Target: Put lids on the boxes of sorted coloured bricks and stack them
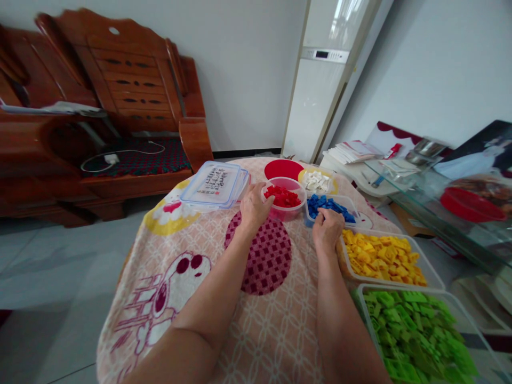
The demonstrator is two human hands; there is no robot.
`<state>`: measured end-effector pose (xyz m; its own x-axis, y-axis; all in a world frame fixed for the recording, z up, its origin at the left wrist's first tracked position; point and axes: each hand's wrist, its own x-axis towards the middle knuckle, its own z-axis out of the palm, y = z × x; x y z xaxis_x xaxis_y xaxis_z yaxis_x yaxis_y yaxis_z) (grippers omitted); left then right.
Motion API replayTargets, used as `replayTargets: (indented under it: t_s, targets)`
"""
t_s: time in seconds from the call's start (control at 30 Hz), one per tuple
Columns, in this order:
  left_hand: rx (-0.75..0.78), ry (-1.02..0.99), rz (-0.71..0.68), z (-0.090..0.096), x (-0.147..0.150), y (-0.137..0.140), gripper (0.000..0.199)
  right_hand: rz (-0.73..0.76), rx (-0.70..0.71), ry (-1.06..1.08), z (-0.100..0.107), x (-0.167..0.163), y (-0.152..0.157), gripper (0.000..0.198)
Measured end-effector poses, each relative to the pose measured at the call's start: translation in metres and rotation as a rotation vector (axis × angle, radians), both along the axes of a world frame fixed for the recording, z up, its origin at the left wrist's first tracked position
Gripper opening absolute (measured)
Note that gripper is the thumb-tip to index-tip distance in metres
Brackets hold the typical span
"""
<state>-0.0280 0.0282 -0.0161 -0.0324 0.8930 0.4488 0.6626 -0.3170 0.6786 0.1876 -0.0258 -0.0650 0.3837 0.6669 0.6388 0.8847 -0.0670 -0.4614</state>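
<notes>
My left hand (255, 205) grips the left side of a round clear tub (287, 213) of red toy bricks (282, 196), thumb over its rim. To the right, my right hand (328, 229) is closed on the near wall of a rectangular clear box (308, 217), some fingers bent over the edge against blue bricks (326, 204). Behind these stands a container with white pieces (317, 181). Yellow bricks (382, 256) fill a larger box (430, 266) right of my right wrist. Nearer to me, green bricks (416, 330) lie in another large box (362, 304).
Stacked clear lids with blue edging (212, 184) lie at the table's far left. A patterned cloth (280, 330) covers the round table. A glass shelf (440, 208) with a red basin (472, 204) stands on the right, a wooden bench (128, 90) at the back left.
</notes>
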Motion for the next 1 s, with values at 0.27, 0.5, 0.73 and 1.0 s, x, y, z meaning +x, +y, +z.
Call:
replayTargets:
  t_s: [0.27, 0.5, 0.73, 1.0]
  targets:
    - [-0.236, 0.009, 0.012, -0.014, 0.003, 0.010, 0.067, -0.004, 0.084, 0.017, -0.004, -0.011, -0.001, 0.031]
    - [-0.345, 0.007, -0.028, -0.014, 0.004, 0.008, 0.047, 0.180, 0.092, -0.035, -0.001, -0.032, -0.002, 0.041]
    - [-0.357, -0.042, -0.045, -0.009, 0.006, 0.006, 0.036, 0.209, 0.039, -0.080, -0.005, -0.032, 0.000, 0.045]
    - [-0.345, -0.179, -0.095, -0.019, 0.006, 0.012, 0.039, 0.165, 0.113, -0.064, -0.011, -0.029, 0.000, 0.041]
